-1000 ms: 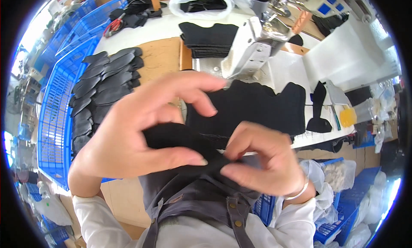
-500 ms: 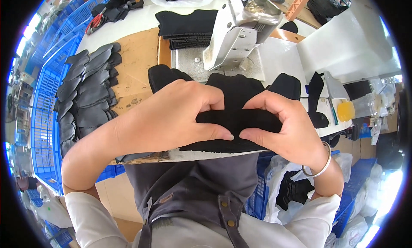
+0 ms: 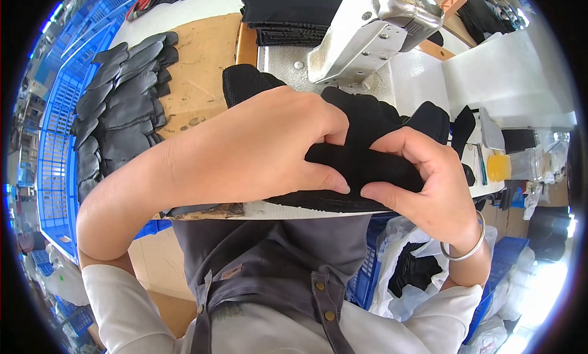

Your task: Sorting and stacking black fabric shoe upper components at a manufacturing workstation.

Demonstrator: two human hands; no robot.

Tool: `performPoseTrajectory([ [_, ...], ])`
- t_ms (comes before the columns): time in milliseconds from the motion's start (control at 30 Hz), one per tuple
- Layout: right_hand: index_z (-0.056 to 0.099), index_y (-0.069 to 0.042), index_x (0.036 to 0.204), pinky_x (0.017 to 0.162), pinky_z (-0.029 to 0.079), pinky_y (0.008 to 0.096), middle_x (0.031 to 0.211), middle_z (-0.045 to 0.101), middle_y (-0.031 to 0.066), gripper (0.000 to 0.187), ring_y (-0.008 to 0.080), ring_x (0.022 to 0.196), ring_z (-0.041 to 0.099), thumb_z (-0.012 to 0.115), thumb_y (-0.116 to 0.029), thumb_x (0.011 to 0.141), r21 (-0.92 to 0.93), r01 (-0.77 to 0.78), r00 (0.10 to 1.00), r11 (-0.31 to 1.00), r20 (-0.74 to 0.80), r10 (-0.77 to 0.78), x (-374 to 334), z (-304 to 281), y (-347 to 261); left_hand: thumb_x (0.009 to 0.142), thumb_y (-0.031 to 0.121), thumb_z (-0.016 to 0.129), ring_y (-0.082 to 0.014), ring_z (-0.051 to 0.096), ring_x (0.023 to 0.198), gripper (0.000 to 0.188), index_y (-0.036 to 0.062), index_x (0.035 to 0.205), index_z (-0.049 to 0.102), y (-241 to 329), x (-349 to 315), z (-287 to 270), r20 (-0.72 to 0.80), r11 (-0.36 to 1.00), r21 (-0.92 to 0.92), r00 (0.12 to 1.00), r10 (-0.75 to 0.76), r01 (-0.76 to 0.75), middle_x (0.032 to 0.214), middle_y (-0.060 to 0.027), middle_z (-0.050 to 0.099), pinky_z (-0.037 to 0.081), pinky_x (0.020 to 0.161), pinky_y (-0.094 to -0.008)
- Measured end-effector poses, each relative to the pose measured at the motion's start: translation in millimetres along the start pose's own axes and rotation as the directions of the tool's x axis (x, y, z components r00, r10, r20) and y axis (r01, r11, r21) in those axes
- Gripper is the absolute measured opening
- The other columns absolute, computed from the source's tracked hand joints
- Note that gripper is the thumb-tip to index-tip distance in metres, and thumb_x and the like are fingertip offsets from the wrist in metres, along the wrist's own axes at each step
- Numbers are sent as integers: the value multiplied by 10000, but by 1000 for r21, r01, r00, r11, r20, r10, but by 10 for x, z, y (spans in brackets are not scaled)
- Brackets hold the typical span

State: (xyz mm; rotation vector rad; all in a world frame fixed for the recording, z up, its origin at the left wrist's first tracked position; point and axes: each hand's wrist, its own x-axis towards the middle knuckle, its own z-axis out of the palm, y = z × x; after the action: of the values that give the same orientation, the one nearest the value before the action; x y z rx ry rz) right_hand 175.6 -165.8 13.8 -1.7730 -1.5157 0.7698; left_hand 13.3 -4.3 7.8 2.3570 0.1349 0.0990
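Observation:
A black fabric piece (image 3: 370, 164) is folded or rolled along its near side, over more black fabric at the table's front edge. My left hand (image 3: 282, 145) pinches its left part, thumb in front and fingers behind. On the right part my right hand (image 3: 432, 188) grips it the same way, the two thumb tips close together. Just beyond stands a metal sewing machine (image 3: 367, 38); its needle area is hidden. Lobed black fabric edges (image 3: 245, 81) stick out past my left hand, and another lobe (image 3: 429, 121) shows past my right.
Overlapping dark grey pieces (image 3: 128, 109) lie on a brown board (image 3: 202, 66) at left, beside a blue crate (image 3: 55, 164). Stacked black fabric (image 3: 288, 17) sits behind. At right are a yellow-bottomed container (image 3: 499, 168) and a plastic-lined bin (image 3: 383, 293) below the table.
The view has shifted, so the table and machine appear higher and farther right. Both hands keep their pinch on the black fabric and appear slightly farther right in the picture.

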Motion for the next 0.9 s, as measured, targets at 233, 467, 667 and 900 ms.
performPoseTrajectory([
  [233, 593, 1, 985, 724, 484, 259, 871, 657, 92, 354, 179, 790, 623, 783, -67, 694, -47, 36, 999, 998, -4, -36, -8, 1, 23, 763, 243, 762, -209, 337, 522, 344, -15, 827, 544, 5, 4, 18, -15, 1000, 13, 1000, 11, -11, 568, -108, 418, 311, 494, -334],
  [467, 580, -12, 955, 662, 462, 235, 738, 627, 64, 386, 102, 673, 577, 808, -75, 650, -113, 93, 995, 989, -23, -96, 16, 34, 17, 757, 235, 758, -240, 409, 520, 330, -12, 838, 555, 3, -12, 43, -42, 999, 52, 999, 11, -9, 581, -127, 462, 338, 504, -339],
  [667, 528, -27, 878, 534, 365, 266, 622, 488, 75, 423, 140, 543, 432, 828, -132, 597, -249, -8, 999, 969, 44, 19, 139, 22, -133, 771, 254, 742, -272, 540, 514, 319, 0, 746, 550, 69, -78, -122, -40, 968, 250, 999, 8, 2, 551, -132, 510, 370, 492, -345],
  [900, 518, -24, 871, 546, 330, 259, 617, 420, 48, 452, 145, 568, 357, 830, -141, 565, -194, -44, 999, 980, 9, 47, 143, 46, -156, 820, 271, 702, -267, 567, 514, 335, 0, 695, 551, 32, -143, -237, 87, 976, 165, 984, -156, 140, 556, -109, 571, 394, 490, -345],
])
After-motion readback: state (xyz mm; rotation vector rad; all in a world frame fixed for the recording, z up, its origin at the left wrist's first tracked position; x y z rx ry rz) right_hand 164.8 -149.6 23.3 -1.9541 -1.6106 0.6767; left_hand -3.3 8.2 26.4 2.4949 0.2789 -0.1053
